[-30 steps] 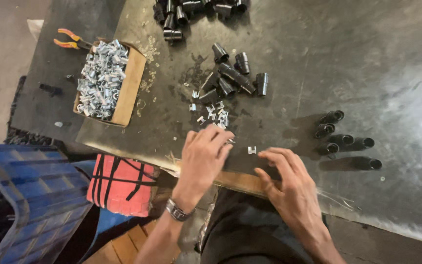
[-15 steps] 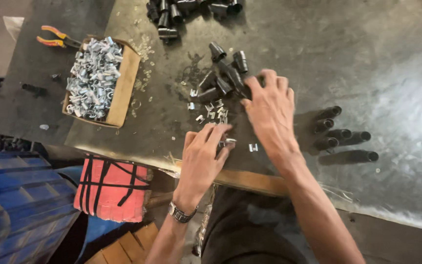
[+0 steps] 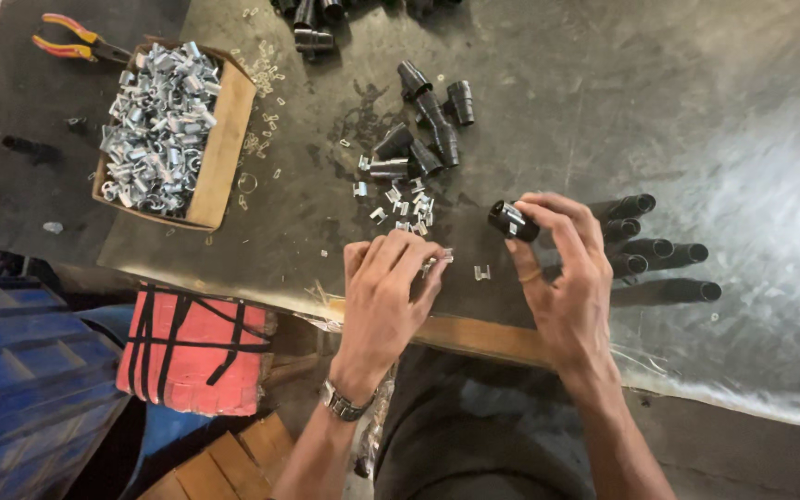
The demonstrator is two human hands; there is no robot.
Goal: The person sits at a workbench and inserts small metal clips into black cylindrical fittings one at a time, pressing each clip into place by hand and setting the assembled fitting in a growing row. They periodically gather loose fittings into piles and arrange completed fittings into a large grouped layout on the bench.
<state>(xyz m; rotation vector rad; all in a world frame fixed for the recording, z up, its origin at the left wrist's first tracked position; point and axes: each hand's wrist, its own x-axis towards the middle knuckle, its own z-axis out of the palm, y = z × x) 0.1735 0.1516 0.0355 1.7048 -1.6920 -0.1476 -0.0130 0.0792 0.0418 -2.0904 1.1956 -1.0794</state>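
**Black sleeve pinched at bench edge, clip picked beside it**

Short black tubular fitting (image 3: 512, 220) with a bright metal band, held clear of the grey metal bench (image 3: 743, 120), near its front edge. Pinched between thumb and fingertips of right hand (image 3: 562, 278), open end angled toward the left, likely so the mouth faces the other hand. Fingers closed on it; most of the body showing beyond the fingertips, thumb underneath.

Left hand (image 3: 386, 292) just beside, palm down, fingertips curled shut on a small silver clip (image 3: 439, 262); grip partly hidden by the knuckles. One loose clip (image 3: 481, 272) flat on the bench between both hands.

Scatter of more clips (image 3: 400, 202) just above the left hand, within reach. Heap of black fittings (image 3: 423, 130) beyond. Row of longer black tubes (image 3: 664, 255) lying parallel behind the right hand. Cardboard box (image 3: 224, 153) of silver parts well to the left; orange-handled pliers (image 3: 71, 35) past it.
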